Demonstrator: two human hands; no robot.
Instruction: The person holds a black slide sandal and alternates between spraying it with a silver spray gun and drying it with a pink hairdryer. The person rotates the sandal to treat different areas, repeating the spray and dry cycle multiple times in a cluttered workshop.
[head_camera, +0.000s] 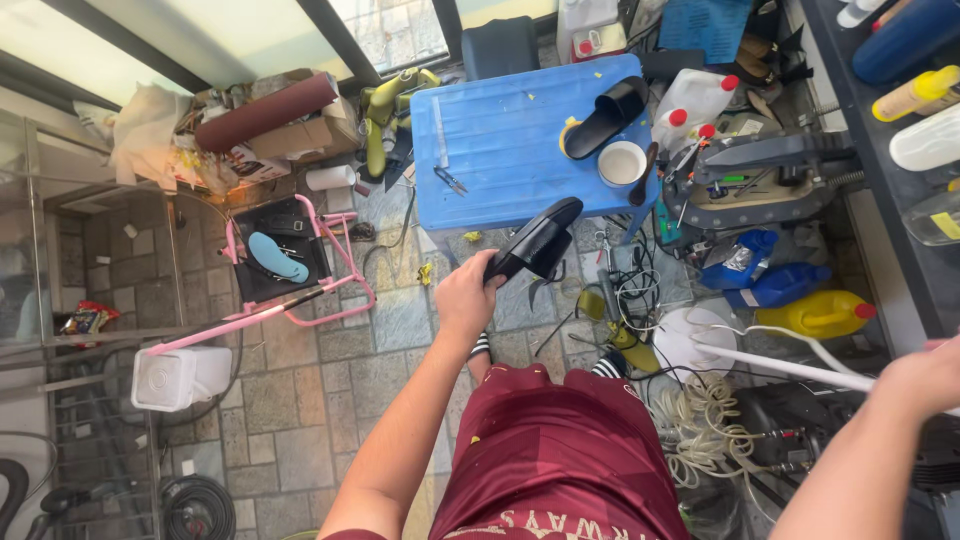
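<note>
The person's left hand (466, 296) is wrapped around the heel end of a black slipper (537, 243), fingers closed on it, and holds it in the air just in front of the near edge of a blue plastic table (500, 150). The right hand (925, 378) is closed around a thin white rod (780, 365) that runs leftwards from the fist over a white round lid (690, 340) on the stone floor. On the table lie a second black slipper (610, 115), a white cup (622, 163) just beside it, and small pliers (450, 181). A pink metal frame (330, 280) stands to the left, and a yellow jug (820, 313) lies to the right
</note>
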